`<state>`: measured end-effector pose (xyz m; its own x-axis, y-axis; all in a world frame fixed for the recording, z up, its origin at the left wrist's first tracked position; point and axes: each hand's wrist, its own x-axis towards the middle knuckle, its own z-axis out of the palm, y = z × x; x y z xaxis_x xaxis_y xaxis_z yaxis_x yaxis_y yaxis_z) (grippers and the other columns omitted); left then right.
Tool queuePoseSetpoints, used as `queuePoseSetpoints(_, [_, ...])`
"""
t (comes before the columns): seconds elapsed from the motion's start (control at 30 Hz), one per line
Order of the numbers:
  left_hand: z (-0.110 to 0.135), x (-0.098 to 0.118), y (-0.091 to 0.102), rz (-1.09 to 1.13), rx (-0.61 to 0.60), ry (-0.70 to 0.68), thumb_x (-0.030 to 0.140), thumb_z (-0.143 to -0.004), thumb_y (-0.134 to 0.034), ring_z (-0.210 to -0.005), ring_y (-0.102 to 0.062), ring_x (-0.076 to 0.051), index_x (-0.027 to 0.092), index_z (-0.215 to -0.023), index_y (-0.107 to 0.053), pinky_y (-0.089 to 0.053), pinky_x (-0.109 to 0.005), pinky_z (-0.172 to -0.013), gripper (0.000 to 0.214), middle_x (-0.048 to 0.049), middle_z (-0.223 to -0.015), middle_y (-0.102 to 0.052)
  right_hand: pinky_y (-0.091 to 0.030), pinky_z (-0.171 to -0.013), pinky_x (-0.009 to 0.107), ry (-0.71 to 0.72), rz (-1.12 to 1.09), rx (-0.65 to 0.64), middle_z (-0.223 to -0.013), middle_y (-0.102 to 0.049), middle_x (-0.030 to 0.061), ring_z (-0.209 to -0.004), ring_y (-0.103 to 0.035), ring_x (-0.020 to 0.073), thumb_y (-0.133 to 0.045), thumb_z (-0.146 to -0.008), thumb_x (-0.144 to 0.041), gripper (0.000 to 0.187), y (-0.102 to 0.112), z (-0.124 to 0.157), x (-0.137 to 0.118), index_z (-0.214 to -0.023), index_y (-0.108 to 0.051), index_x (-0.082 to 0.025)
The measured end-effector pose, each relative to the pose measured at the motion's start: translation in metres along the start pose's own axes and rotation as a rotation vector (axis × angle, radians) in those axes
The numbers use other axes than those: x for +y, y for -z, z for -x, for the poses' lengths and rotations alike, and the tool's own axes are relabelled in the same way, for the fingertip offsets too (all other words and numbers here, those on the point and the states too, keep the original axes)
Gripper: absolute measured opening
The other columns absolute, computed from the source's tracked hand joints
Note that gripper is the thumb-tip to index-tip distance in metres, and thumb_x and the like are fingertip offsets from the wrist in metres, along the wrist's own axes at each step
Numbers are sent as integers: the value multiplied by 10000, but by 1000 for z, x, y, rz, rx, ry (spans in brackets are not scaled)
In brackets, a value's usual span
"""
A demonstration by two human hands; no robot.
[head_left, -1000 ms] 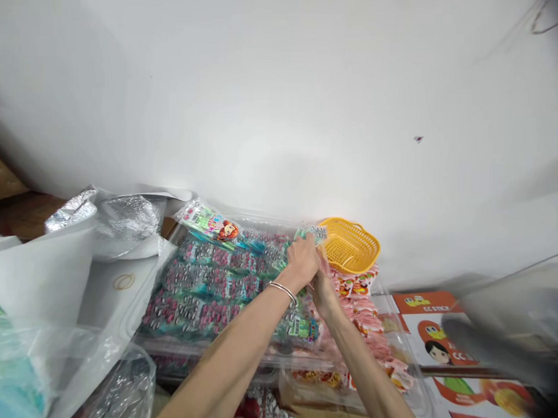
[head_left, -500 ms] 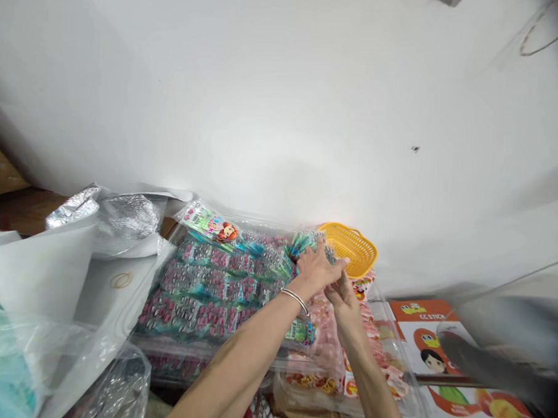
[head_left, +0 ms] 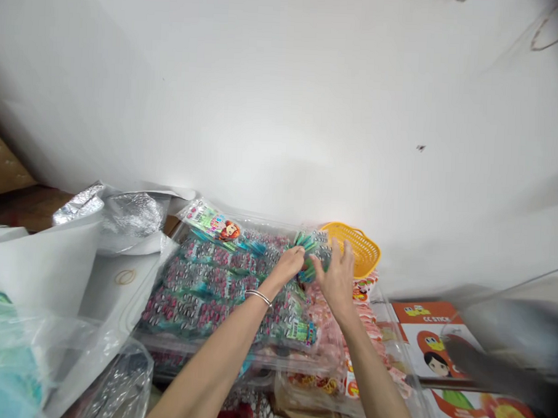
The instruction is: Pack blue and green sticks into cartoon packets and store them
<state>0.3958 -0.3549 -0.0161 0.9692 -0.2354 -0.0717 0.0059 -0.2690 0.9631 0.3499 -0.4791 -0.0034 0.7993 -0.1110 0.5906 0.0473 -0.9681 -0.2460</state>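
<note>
My left hand, with a silver bangle at the wrist, pinches the left end of a clear packet with green-blue stripes and grey pieces. My right hand is open, its fingers apart over the packet's right side, by the yellow basket. Beneath my left arm, rows of similar clear packets with pink and grey pieces fill a clear plastic tray. Another packet, with a red-haired cartoon figure, lies across the tray's back left corner.
Pink-and-white packets lie in a clear tub at the right. Orange-and-white printed boxes stand farther right. White sheeting and silver foil crowd the left, with clear plastic film in front. A white wall rises behind.
My left hand has drawn back left from beside the basket and now pinches the packet's left end. My right hand has moved slightly up and left, and its fingers have spread.
</note>
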Motion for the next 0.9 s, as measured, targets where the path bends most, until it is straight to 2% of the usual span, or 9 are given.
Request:
queuePoseSetpoints(0.1, [1,-13,-1,52,-50,4,246,-893,-331,-840,-666,-156,133,-1190,-552,-496,-282,-798,387,-103,-1075,-676,-349,-972,500,41,129,-77,-1291,-454,240,-1244,-366,340,-455,-869,-357,468,-12,-6,8,-1242,-492,-76])
queuePoseSetpoints(0.17, [3,-21,0,66,-56,13,212,-884,-323,-835,-668,-151,113,-1218,-529,-505,-272,-762,404,-124,-1112,-658,-381,-938,484,33,174,-78,-1259,-483,242,-1196,-418,332,-444,-872,-329,439,-17,-5,10,-1226,-504,-75])
queuePoseSetpoints(0.3, [6,-27,5,55,-39,8,185,-866,-338,-861,-663,-160,103,-1194,-556,-504,-283,-784,403,-125,-1109,-662,-363,-927,534,47,230,-38,-1355,-414,217,-1269,-333,363,-401,-887,-361,469,-13,1,-1,-1293,-437,-128])
queuePoseSetpoints(0.43, [12,-19,9,10,27,-30,218,-858,-396,-1011,-614,-184,158,-1128,-615,-453,-314,-907,352,-86,-1124,-663,-331,-948,556,50,224,-42,-1361,-415,220,-1287,-312,372,-380,-891,-426,505,-8,2,-13,-1288,-442,-120])
queuePoseSetpoints(0.57, [15,-6,14,-39,138,-52,221,-841,-450,-1078,-573,-205,173,-1067,-641,-392,-338,-981,299,-84,-1132,-656,-266,-986,571,104,237,-38,-1345,-448,202,-1290,-318,358,-386,-894,-396,445,-7,0,-16,-1242,-493,-141])
queuePoseSetpoints(0.67, [12,0,18,-44,261,-43,228,-878,-379,-1120,-542,-200,154,-1106,-602,-363,-345,-1004,328,-104,-1147,-635,-219,-1020,550,188,256,-40,-1319,-486,186,-1294,-317,347,-397,-893,-394,440,-4,-2,-22,-1230,-505,-133])
queuePoseSetpoints(0.73, [5,2,21,-27,323,-47,238,-901,-322,-1203,-474,-183,135,-1190,-537,-317,-331,-1041,375,-116,-1241,-575,-205,-1033,532,251,266,-78,-1281,-526,176,-1281,-343,335,-405,-894,-351,412,-4,-3,-29,-1224,-513,-129])
queuePoseSetpoints(0.8, [-3,2,23,2,330,-56,261,-914,-293,-1264,-412,-167,124,-1252,-484,-276,-312,-1069,412,-118,-1332,-505,-195,-1042,524,304,268,-127,-1267,-542,172,-1263,-376,323,-415,-887,-280,387,-6,-2,-38,-1232,-511,-133])
queuePoseSetpoints(0.9, [-18,2,26,58,253,-57,330,-930,-240,-1246,-445,-160,121,-1227,-518,-309,-287,-1048,457,-105,-1344,-504,-184,-1051,527,329,249,-176,-1303,-511,196,-1245,-404,319,-430,-870,-227,417,-13,1,-51,-1267,-483,-112])
